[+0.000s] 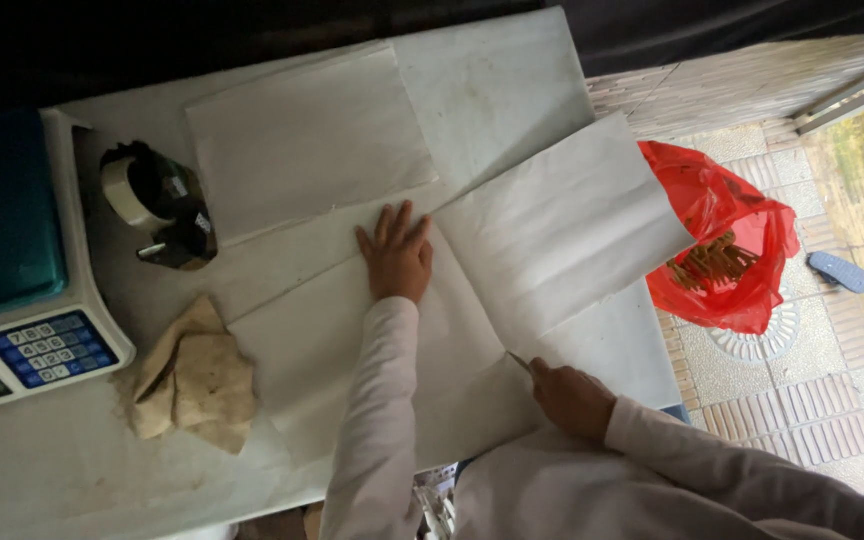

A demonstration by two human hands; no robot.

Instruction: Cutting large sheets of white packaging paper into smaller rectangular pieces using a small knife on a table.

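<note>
White counter (512, 80) fills most of the head view, dark backdrop above it, tiled paving at right. Large sheet of white paper (372, 350) lies flat at centre, a fold line running through it; its right part (562, 225) overhangs the counter edge. Second white sheet (302, 135) lies flat beyond it, towards the far edge. Weighing scale (22, 300) with teal pan and keypad sits at left edge. Red plastic bag (742, 260), open, brown sticks inside, rests on the paving just beside the counter. Crumpled tan cloth (197, 385) lies near the scale. Tape dispenser (157, 205) stands between scale and far sheet. Left hand (395, 258): open, fingers spread, palm pressed flat on the large sheet. Right hand (572, 400): closed around a thin blade (519, 361), its tip touching the paper at the fold.
</note>
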